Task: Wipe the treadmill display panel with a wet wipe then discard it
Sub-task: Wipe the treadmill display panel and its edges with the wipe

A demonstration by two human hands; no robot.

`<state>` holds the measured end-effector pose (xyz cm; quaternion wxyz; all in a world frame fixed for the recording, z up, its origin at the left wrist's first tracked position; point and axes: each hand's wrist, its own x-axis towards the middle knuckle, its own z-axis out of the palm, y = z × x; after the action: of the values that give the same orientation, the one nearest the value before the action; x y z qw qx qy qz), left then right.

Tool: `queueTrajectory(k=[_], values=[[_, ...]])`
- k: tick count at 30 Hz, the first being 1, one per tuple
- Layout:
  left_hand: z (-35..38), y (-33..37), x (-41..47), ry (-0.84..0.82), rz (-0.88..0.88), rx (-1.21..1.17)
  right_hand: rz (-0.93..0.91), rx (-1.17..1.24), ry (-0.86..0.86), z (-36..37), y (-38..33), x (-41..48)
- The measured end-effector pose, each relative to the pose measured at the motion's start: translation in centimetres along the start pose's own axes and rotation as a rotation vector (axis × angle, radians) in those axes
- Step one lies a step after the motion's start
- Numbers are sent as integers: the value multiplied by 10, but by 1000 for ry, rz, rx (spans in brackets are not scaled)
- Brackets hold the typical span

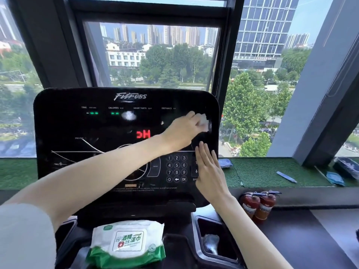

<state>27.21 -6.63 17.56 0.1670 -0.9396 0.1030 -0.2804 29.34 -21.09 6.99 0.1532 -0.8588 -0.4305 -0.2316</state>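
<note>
A pale sleeve point(23, 235) fills the lower left corner, its arm crossing up and to the right over the display panel point(77, 125); the black panel stands upright facing the camera, its long axis running left to right, with "Fitness" printed at the top centre; beneath that, from the left, read "TIME", "CALORIES", "HEART RATE" and "DISTANCE", with green segments lit under the first two; red characters point(143, 134) glow near the middle, partly cut off by the arm and not clearly legible; lower down sits a keypad point(176, 168) with digits 0 to 9, an arrow and "OK"; the fine print along the bottom edge is too small to read. Below the panel a wipes pack point(127, 243) lies on the console, white and green, labelled "75%" with Chinese characters. The left hand point(179, 133) is closed around a white wet wipe point(203, 120), pressing it against the panel's upper right area; the wipe is blurred and mostly bunched under the fingers. The right hand point(208, 169) lies flat with fingers extended on the panel's right edge, holding nothing, covering the controls beside the keypad. A crumpled pale object point(210, 244) sits in the right console tray point(200, 228), hard to identify. Two red fire extinguishers point(258, 206) stand further right, labels unreadable.
</note>
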Motion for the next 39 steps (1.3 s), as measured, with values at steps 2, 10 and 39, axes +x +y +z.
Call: queueTrajectory(k=[2, 10, 39], values=[[4, 12, -19, -73, 172, 39, 66, 47, 78, -2, 1, -4], [0, 3, -14, -10, -51, 29, 126, 47, 205, 2, 3, -18], [28, -18, -76, 237, -479, -240, -17, 56, 43, 19, -32, -15]])
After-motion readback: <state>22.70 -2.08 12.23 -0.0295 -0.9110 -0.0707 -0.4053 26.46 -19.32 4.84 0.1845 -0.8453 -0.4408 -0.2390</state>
